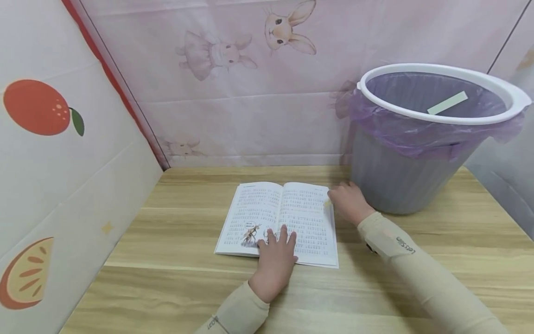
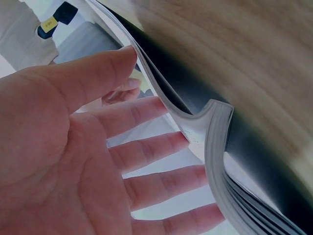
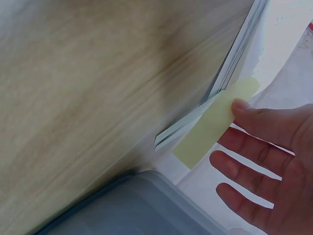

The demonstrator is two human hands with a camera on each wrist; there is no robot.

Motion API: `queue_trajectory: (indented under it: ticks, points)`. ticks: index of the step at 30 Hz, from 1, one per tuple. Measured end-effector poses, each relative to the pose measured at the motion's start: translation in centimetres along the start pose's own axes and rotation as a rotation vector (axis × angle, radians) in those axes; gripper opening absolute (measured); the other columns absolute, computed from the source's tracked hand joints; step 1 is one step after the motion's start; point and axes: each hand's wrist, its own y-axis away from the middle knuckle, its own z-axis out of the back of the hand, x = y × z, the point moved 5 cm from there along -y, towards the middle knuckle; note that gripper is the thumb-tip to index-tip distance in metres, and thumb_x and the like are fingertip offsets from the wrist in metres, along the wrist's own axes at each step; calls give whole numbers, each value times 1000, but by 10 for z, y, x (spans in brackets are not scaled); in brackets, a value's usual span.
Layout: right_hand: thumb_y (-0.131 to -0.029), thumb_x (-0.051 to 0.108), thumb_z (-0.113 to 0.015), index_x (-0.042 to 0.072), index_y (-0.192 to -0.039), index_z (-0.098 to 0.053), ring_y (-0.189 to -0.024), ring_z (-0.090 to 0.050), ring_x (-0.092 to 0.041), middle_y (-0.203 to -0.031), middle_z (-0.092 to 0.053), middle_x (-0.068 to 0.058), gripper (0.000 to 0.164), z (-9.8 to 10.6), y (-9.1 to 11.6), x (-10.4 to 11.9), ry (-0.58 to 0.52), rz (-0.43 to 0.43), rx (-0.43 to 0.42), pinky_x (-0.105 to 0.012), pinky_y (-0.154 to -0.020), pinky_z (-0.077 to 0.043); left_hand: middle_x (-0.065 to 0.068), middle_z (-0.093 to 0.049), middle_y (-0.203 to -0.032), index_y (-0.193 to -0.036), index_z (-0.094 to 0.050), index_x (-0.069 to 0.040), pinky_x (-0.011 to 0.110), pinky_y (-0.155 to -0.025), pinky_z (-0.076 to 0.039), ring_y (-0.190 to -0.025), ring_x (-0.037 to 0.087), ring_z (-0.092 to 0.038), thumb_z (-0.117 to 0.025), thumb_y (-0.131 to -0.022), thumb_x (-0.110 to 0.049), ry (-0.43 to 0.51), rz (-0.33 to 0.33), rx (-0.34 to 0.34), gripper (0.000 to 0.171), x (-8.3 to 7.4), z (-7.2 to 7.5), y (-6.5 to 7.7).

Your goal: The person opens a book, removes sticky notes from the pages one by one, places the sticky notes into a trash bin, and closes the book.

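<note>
An open book (image 1: 306, 199) with printed text and insect drawings lies in the middle of the table. My left hand (image 1: 277, 260) rests on its lower middle with fingers spread; in the left wrist view the fingertips touch the pages and the palm is bare. At the right page edge, my right hand (image 1: 349, 200) pinches a yellow sticky note strip (image 3: 210, 129) between thumb and forefinger. The strip overlaps the page edge in the right wrist view. Pale greenish strips (image 3: 182, 128) jut out beyond the book's side, beneath the yellow one.
A grey trash bin (image 1: 392, 171) with a purple liner and white rim stands on the table just right of my right hand. A pale green strip (image 1: 448, 103) lies within its opening. Printed cloth (image 1: 233, 116) hangs behind the wooden table (image 1: 175, 232).
</note>
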Motion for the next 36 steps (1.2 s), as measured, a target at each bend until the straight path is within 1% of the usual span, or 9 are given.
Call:
queue_trajectory:
  ticks: [8, 11, 13, 16, 19, 21, 24, 30, 36]
  points:
    - [-77, -6, -70, 4, -76, -68, -70, -59, -30, -72, -65, -8, 10, 6, 1, -7, -17, -31, 4, -45, -65, -50, 6, -48, -143, -138, -53, -20, 53, -86, -47, -123, 38, -51, -62, -89, -44, -11, 0, 0, 56, -1, -2, -1]
    - [-80, -2, -70, 4, -75, -67, -71, -58, -28, -74, -63, -8, 8, 30, 2, -5, -89, -25, -79, -43, -62, -50, 6, -49, -143, -138, -53, -21, 52, -85, -48, -123, 38, -51, -63, -89, -45, -13, 3, -2, 56, -1, -3, 1]
    - [-81, 0, -70, 2, -77, -66, -69, -56, -28, -75, -60, -9, 6, 63, 4, -4, -155, -5, -240, -41, -59, -49, 6, -49, -142, -138, -53, -21, 52, -85, -48, -122, 38, -51, -63, -88, -45, -10, 8, -3, 56, -1, -3, 2]
    - [-84, 2, -66, -1, -81, -66, -64, -54, -32, -72, -60, -14, 4, 133, 12, -9, -196, -1, -630, -43, -54, -45, 6, -50, -142, -137, -54, -20, 53, -85, -47, -122, 38, -52, -64, -88, -45, -8, 14, -12, 56, -1, -3, 3]
    - [-89, 9, -63, -2, -84, -67, -62, -52, -41, -71, -62, -20, 13, 195, 23, -26, -148, -129, -1022, -52, -56, -39, 6, -50, -142, -137, -54, -20, 53, -85, -47, -122, 38, -51, -63, -88, -44, -12, 15, -18, 56, 0, -2, 3]
    - [-92, 13, -61, -3, -86, -69, -68, -52, -46, -75, -64, -23, 18, 222, 29, -45, -140, -254, -1137, -56, -63, -37, 7, -49, -142, -138, -53, -20, 53, -86, -47, -123, 38, -51, -63, -88, -43, -4, 17, -16, 56, 0, -2, 2]
    - [-94, 13, -57, -6, -92, -70, -80, -50, -50, -85, -65, -29, 23, 242, 29, -77, -137, -438, -1028, -59, -75, -34, 7, -49, -142, -138, -53, -19, 54, -86, -46, -123, 39, -51, -64, -88, -43, 5, 24, -15, 56, 2, -3, 2]
    - [-93, 7, -49, -11, -103, -67, -99, -45, -54, -104, -59, -35, 27, 236, 21, -122, -154, -639, -472, -64, -87, -29, 8, -50, -141, -137, -54, -19, 55, -85, -46, -122, 39, -51, -64, -88, -43, 4, 25, -29, 55, 3, -4, 2]
    - [-92, 5, -46, -13, -107, -65, -103, -42, -58, -107, -56, -36, 30, 230, 20, -129, -187, -660, -369, -66, -86, -27, 8, -50, -141, -137, -54, -19, 55, -86, -46, -122, 39, -51, -64, -88, -43, 2, 18, -34, 55, 2, -2, 2]
